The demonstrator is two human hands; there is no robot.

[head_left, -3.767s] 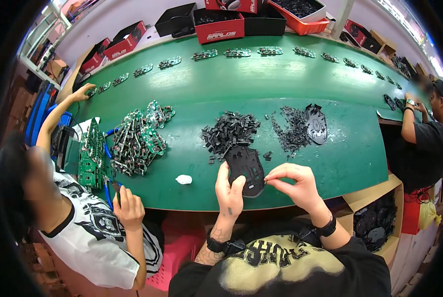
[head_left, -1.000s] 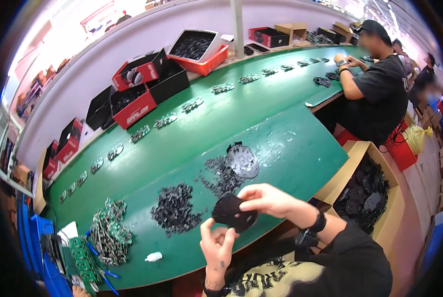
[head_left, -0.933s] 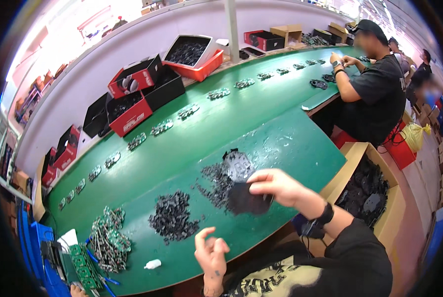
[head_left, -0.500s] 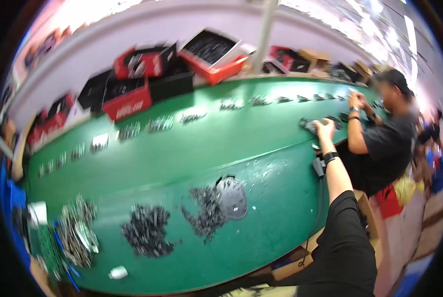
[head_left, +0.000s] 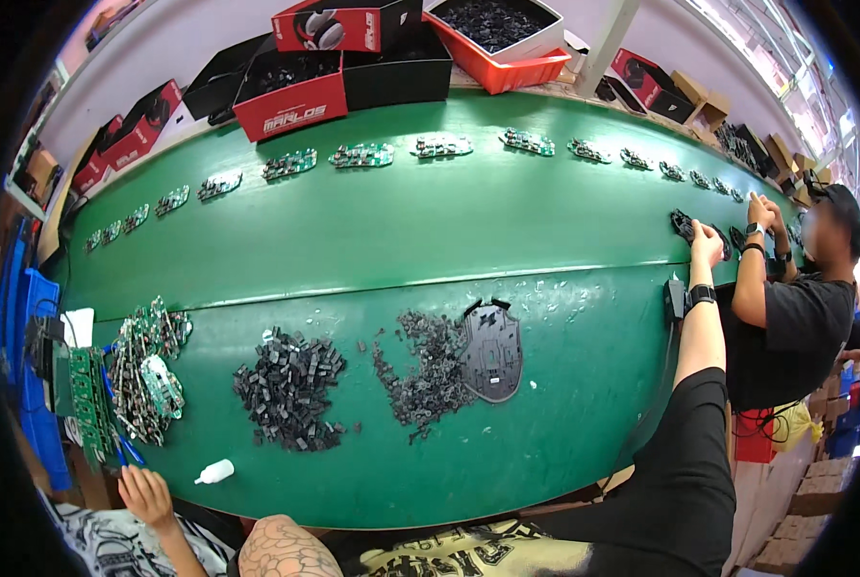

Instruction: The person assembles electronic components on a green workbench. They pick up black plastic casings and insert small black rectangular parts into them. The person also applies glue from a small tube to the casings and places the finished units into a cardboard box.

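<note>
My right arm reaches to the far right of the green bench. There my right hand [head_left: 707, 246] has its fingers closed on a dark plastic shell part, mostly hidden by the hand. Beside those fingers lies a black plastic shell piece [head_left: 682, 225]. At the lower left, my left hand [head_left: 147, 494] is by the bench edge, fingers stretched out and holding nothing. Near it are blue-handled pliers [head_left: 132, 450], a heap of circuit boards [head_left: 141, 375] and a small white bottle [head_left: 215, 471]. A flat black shell [head_left: 493, 352] lies mid-bench, touching a pile of small black parts [head_left: 420, 370].
Another pile of black pieces [head_left: 290, 389] sits left of the shell. Circuit boards [head_left: 362, 155] stand in a row along the far strip. Red and black boxes [head_left: 295, 108] and an orange crate [head_left: 516, 72] line the back. A co-worker [head_left: 800, 313] works at the right, hands raised.
My view has turned, shifting the bench in the picture. My left hand has come into sight at the lower left. My right hand stays at the black parts beside the co-worker.
</note>
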